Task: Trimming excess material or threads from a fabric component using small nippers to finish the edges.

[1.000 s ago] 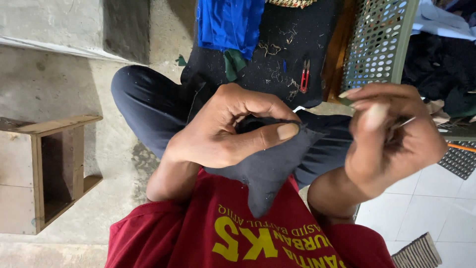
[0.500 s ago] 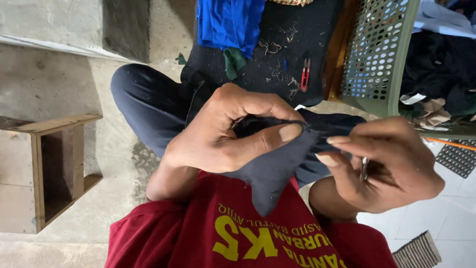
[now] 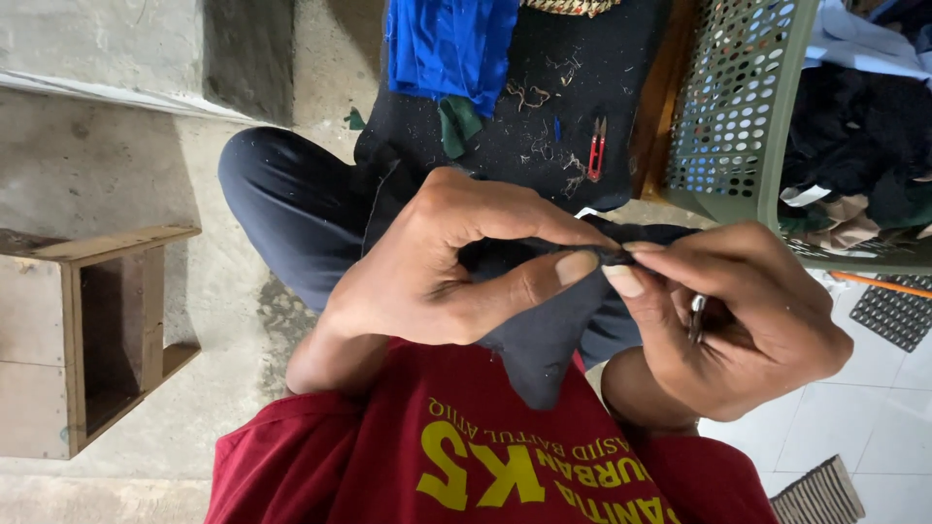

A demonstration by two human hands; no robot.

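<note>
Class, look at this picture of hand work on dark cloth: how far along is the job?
Done: loose thread bits lie on the black mat by the red snips, hinting at earlier trimming. In hand: the left hand and right hand pinch the dark cloth piece at its edge; the right also holds a small metal tool. Left: cannot tell; more cloth fills the green basket.

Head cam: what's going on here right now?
A seated person in a red shirt works a piece of dark cloth at chest height. The left hand pinches its upper edge between thumb and fingers. The right hand meets it at the same edge, thumb tip to thumb tip, with a small metal tool tucked in its fingers. Beyond them, red-handled snips lie on black fabric beside a blue cloth. A green perforated basket of garments stands to the right.
</note>
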